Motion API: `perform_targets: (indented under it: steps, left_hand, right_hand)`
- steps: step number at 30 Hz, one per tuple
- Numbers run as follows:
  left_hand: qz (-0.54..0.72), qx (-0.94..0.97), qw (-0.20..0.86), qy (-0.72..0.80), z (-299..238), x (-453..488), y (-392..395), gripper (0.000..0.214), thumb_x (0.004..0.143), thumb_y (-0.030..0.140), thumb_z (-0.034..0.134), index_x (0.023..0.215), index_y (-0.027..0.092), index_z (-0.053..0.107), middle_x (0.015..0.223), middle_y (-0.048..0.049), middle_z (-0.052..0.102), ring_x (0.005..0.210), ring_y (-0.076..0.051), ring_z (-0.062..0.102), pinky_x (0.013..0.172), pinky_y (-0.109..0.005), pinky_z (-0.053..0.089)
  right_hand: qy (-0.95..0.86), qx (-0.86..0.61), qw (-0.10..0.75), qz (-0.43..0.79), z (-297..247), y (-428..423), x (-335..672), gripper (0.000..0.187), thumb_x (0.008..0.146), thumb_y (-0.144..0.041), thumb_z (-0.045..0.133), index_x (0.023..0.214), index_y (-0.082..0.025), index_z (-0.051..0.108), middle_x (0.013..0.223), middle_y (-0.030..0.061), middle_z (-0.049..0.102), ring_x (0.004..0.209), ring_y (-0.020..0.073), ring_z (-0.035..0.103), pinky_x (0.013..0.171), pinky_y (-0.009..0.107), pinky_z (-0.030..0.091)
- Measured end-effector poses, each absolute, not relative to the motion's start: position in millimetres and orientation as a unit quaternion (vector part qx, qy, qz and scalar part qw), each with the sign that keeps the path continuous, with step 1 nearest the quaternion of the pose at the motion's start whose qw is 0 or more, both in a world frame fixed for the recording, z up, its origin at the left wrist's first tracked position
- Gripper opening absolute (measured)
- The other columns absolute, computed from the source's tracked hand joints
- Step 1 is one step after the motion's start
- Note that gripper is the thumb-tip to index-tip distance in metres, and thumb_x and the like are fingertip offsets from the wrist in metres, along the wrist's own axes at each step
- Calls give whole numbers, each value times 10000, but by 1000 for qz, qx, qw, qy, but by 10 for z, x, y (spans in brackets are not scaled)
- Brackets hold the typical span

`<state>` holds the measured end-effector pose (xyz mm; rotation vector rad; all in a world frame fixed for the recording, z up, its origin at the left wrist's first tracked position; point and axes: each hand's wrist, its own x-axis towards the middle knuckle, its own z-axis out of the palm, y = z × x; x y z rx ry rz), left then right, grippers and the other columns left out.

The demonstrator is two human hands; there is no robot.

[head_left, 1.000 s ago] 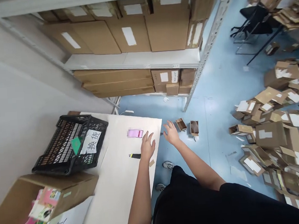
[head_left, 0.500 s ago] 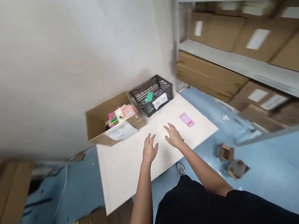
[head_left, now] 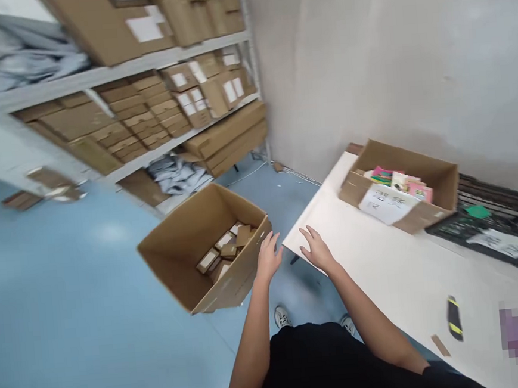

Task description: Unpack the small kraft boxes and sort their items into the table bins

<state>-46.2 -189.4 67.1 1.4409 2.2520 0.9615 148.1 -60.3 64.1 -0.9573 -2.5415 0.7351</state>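
Note:
My left hand (head_left: 269, 258) is open with its fingers apart, beside the near right rim of a large cardboard box (head_left: 243, 279) on the blue floor. Whether it touches the rim I cannot tell. Inside that box lie several small brown boxes (head_left: 230, 250), some with white labels. My right hand (head_left: 316, 249) is open too, fingers spread, at the left corner of the white table (head_left: 356, 234). Neither hand holds anything. On the table, a smaller open carton (head_left: 422, 220) holds colourful packs (head_left: 399, 182) and has a handwritten paper on its front.
A black plastic crate (head_left: 490, 232) with a green item (head_left: 478, 211) stands right of the carton. A black-and-yellow object (head_left: 454, 319), a brown strip (head_left: 440, 345) and a blurred-out purple patch (head_left: 516, 335) are on the table. Shelves (head_left: 140, 161) of cardboard boxes rise behind the floor box.
My view has swung left, bringing the floor box and left-hand shelves into sight; the table has shifted right. Both hands stay open, now over the gap between box and table.

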Motion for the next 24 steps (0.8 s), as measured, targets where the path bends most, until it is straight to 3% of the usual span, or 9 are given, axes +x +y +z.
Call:
perform_targets:
  steps: [6, 12, 24]
  left_hand:
    - [369, 379, 88, 844, 683, -1593, -3089, 491, 982, 280, 559, 1472, 243, 584, 1605, -115, 514, 1497, -277, 466, 1249, -476, 396]
    - [412, 215, 62, 883, 496, -2140, -3858, 464, 977, 305, 559, 1433, 242, 617, 1565, -111, 553, 1455, -272, 512, 1219, -469, 440]
    - [388, 114, 103, 909, 141, -2724, -3692, 476, 970, 304, 566, 1439, 256, 625, 1576, -94, 541, 1445, -263, 520, 1201, -443, 459]
  right_hand:
    - [-937, -196, 111, 266, 707, -1194, -93, 709, 938, -252, 623, 1618, -248, 423, 1672, 155, 368, 1538, 317, 364, 1243, 521, 372]
    - [-955, -116, 66, 264, 689, -1440, -945, 691, 954, -258, 614, 1618, -253, 422, 1706, 139, 307, 1565, 305, 312, 1257, 500, 353]
    - [-959, -120, -36, 255, 270, -898, -2010, 714, 935, -242, 614, 1621, -229, 414, 1713, 142, 285, 1573, 309, 292, 1258, 474, 334]
